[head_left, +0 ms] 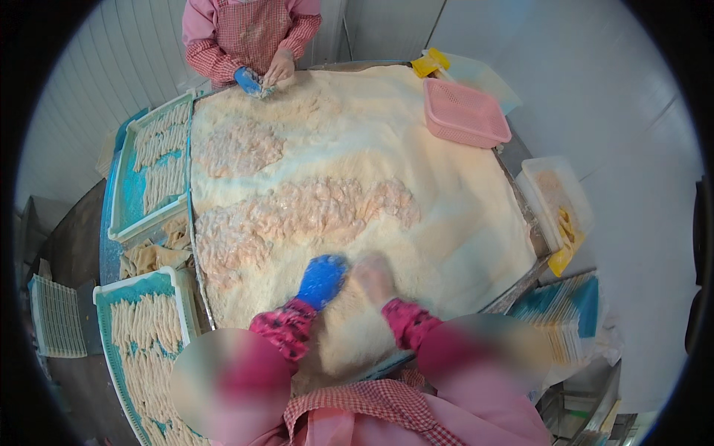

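Note:
My left hand (322, 282), in a blue glove dusted with pale crumbs, is curled low over the near part of a table spread with cream-coloured crumbs or flour (461, 245). Close beside it on the right is my right hand (373, 277), pale and blurred, its fingers smeared. Anything the left fingers hold is hidden under them. Beyond both hands, a long band of wet, pale pink raw meat pieces (297, 212) runs across the crumbs. A smaller heap of the same meat (242, 147) lies farther off at the left.
Two trays, a far one (126, 215) and a near one (103, 312), hold rows of coated strips at left, with a crumpled cloth (160, 256) between. A pink basket (467, 115) and clear tub (547, 186) stand right. Across the table, a co-worker's hands (266, 76) work over the crumbs.

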`<state>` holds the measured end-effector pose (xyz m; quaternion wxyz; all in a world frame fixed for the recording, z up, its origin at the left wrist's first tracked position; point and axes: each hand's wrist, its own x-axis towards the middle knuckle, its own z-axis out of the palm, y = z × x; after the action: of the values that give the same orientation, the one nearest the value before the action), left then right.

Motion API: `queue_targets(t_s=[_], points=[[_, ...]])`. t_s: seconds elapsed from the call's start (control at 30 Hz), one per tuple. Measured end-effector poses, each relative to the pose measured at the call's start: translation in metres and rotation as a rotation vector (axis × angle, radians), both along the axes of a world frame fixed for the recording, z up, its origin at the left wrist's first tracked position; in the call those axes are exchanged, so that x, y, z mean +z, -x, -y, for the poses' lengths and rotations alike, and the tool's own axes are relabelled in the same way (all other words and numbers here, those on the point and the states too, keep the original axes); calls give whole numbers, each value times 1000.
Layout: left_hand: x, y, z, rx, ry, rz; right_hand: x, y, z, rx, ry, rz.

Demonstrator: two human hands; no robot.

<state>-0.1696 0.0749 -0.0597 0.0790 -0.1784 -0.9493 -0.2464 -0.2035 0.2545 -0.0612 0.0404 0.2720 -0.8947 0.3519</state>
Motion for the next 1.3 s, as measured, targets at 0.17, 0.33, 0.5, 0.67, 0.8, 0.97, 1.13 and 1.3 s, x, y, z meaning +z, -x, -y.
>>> queue_targets(t_s=[0.17, 0.33, 0.5, 0.67, 0.8, 0.97, 1.13, 1.3], points=[[27, -81, 47, 155, -53, 62, -4, -31, -38, 143, 214, 187], [22, -141, 38, 285, -54, -117, -22, -18, -76, -512, 233, 28], [18, -115, 68, 587, 59, -215, 21, -58, 68, 112, 123, 284], [30, -160, 123, 719, 50, -6, 34, -90, 80, 767, 21, -299], [33, -169, 98, 555, -1165, 403, -2, -42, 24, -44, 415, 394], [45, -167, 91, 526, -639, 209, 18, -40, 20, 132, 450, 772], [45, -169, 88, 514, -507, 167, 10, -41, 11, 153, 283, 711], [26, -144, 64, 192, -111, 113, 18, -38, 22, 344, 81, 358]])
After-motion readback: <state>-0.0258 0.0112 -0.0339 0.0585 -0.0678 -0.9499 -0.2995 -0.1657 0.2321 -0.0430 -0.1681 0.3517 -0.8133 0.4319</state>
